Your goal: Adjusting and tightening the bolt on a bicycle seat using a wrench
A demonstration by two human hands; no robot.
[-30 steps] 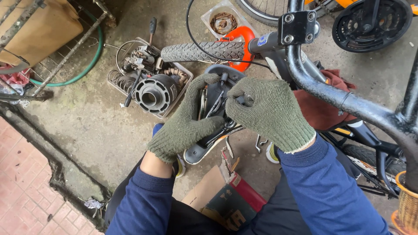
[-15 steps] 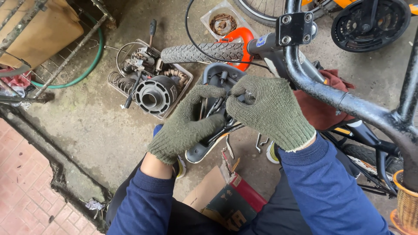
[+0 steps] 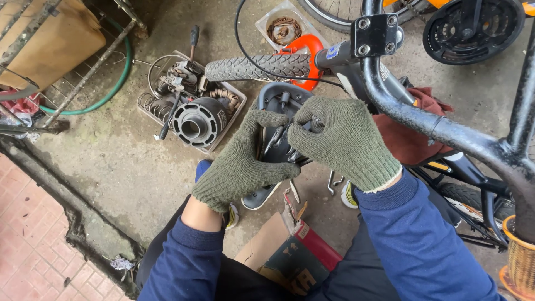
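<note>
Both hands in green knit gloves, working on an upturned black bike saddle (image 3: pixel 278 100) held btwn them over the person's lap, underside facing up so the rails + clamp hardware are reachable. Left hand (image 3: pixel 242 161) is curled round the saddle's left edge w/ thumb up top, gripping it to keep it steady. Right hand (image 3: pixel 345 139) is closed, fingers pinched in on the metal bits at the saddle's middle; exactly what it pinches is hidden by the glove, cannot tell if it's a tool or a bolt.

Around: knobby handlebar grip (image 3: pixel 256 67) and black bike frame tube (image 3: pixel 440 134) cross just above the hands, a red rag (image 3: pixel 412 139) draped under the tube. On the concrete floor (image 3: pixel 111 161), a shallow tray w/ a black round motor-like part (image 3: pixel 195 120) plus springs, near to the left. Green hose (image 3: pixel 120 78) farther left. Cardboard box (image 3: pixel 290 256) btwn the knees. Small metal bits lie on floor under the saddle
</note>
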